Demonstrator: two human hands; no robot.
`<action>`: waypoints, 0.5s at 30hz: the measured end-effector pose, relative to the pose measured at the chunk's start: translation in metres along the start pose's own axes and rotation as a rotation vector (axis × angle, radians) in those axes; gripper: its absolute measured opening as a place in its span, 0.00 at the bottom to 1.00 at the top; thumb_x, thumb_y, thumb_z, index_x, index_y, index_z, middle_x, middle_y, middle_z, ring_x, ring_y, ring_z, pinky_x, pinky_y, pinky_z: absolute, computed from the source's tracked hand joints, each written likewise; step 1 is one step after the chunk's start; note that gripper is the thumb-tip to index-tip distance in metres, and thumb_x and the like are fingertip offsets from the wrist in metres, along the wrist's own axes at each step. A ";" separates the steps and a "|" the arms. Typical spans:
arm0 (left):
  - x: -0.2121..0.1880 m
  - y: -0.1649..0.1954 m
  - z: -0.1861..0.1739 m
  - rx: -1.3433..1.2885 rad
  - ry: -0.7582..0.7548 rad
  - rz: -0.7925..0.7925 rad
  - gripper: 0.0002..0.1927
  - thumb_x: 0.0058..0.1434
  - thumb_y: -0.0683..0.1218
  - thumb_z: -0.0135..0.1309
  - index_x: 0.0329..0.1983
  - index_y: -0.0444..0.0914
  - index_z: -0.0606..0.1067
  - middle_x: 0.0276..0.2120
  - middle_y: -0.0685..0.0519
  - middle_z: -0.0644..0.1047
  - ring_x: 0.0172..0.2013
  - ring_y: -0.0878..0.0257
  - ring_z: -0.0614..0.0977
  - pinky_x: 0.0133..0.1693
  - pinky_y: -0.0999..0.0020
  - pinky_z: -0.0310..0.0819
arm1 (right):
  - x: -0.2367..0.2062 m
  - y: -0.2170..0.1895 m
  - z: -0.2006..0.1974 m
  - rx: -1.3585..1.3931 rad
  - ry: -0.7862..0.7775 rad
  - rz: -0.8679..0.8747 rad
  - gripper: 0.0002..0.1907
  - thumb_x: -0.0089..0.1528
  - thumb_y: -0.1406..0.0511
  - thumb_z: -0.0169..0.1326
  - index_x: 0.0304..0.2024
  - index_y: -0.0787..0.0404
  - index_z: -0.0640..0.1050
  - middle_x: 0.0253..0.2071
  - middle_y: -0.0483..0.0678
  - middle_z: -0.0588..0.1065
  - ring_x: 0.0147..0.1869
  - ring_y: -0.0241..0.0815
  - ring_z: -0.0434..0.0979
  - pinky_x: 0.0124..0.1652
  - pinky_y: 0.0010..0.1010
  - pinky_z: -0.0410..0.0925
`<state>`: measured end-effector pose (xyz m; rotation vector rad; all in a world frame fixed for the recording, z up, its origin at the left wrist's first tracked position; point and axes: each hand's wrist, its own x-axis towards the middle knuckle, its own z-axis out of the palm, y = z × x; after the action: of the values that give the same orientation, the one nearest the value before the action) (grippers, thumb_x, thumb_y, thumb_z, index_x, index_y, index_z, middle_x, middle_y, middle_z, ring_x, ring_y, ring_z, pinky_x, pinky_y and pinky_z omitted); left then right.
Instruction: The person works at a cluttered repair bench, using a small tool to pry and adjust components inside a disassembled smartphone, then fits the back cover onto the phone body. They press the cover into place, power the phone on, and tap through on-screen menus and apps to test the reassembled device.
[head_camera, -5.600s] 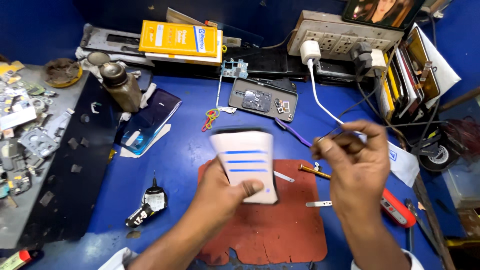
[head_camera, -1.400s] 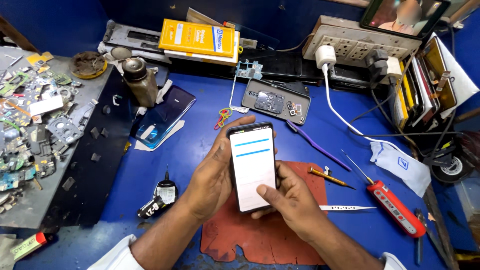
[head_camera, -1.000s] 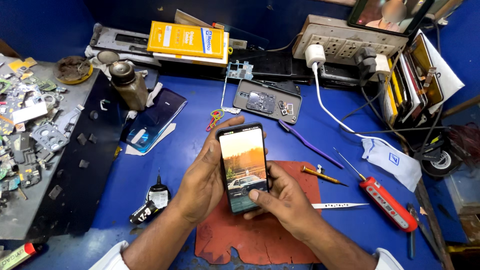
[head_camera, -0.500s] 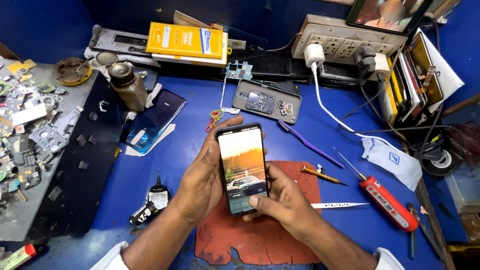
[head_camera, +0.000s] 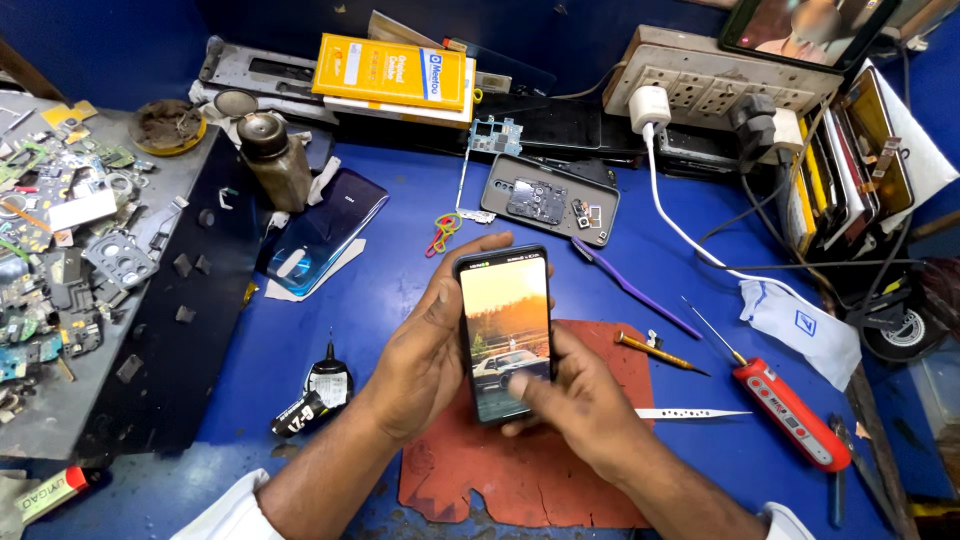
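1. Holding a smartphone (head_camera: 505, 340) upright over the blue bench (head_camera: 400, 230), we have both hands on it; its lit screen shows an orange-toned picture with a pale car near the bottom.
2. Our left hand (head_camera: 425, 355) is wrapped around the phone's left edge and back, fingers curled over the top corner, thumb lying along the side.
3. Our right hand (head_camera: 575, 405) cups the lower right of the phone, fingers closed behind it, and the thumb presses on the lower part of the screen.
4. Under our hands lies a red-brown work mat (head_camera: 530, 470) with ragged edges; the phone hangs just above it.
5. To our right, a pair of metal tweezers (head_camera: 690, 413) lies at the mat's edge, a small brown-handled tool (head_camera: 655, 352) sits a little further back, and a red-handled screwdriver (head_camera: 785, 410) lies beyond them.
6. A purple pry tool (head_camera: 635, 290) runs diagonally behind the mat, near an opened grey phone body (head_camera: 550, 198) showing its insides.
7. To our left, a small black glue bottle (head_camera: 315, 395) lies on its side, and a shiny blue phone back cover (head_camera: 325, 230) rests further off beside a dark metal bottle (head_camera: 270, 160).
8. At the back, a yellow box (head_camera: 395, 72) sits on the shelf and a white charger (head_camera: 655, 108) is plugged into the power strip (head_camera: 730, 80).
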<state>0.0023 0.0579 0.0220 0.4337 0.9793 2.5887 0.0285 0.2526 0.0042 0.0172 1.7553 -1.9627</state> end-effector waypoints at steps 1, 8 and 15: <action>-0.001 0.000 0.001 0.007 -0.001 -0.010 0.37 0.72 0.64 0.39 0.76 0.39 0.54 0.62 0.43 0.71 0.61 0.53 0.75 0.64 0.52 0.69 | 0.000 0.000 0.000 0.004 0.061 0.055 0.23 0.66 0.62 0.51 0.61 0.66 0.70 0.44 0.53 0.80 0.42 0.42 0.84 0.34 0.34 0.80; -0.001 -0.001 0.000 0.004 0.032 -0.030 0.36 0.72 0.64 0.36 0.76 0.39 0.55 0.61 0.45 0.72 0.60 0.55 0.76 0.64 0.53 0.69 | -0.001 -0.001 -0.001 0.089 0.026 0.018 0.23 0.67 0.59 0.47 0.61 0.65 0.69 0.44 0.52 0.80 0.42 0.40 0.84 0.34 0.33 0.80; 0.001 -0.001 -0.003 -0.031 0.032 0.001 0.36 0.73 0.63 0.36 0.75 0.38 0.55 0.61 0.42 0.72 0.60 0.53 0.77 0.62 0.52 0.71 | -0.003 -0.001 -0.002 0.121 -0.101 -0.046 0.29 0.62 0.68 0.53 0.65 0.66 0.64 0.51 0.52 0.77 0.49 0.41 0.82 0.42 0.36 0.80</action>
<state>0.0008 0.0573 0.0188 0.3867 0.9486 2.6158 0.0303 0.2562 0.0061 -0.0807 1.5844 -2.0634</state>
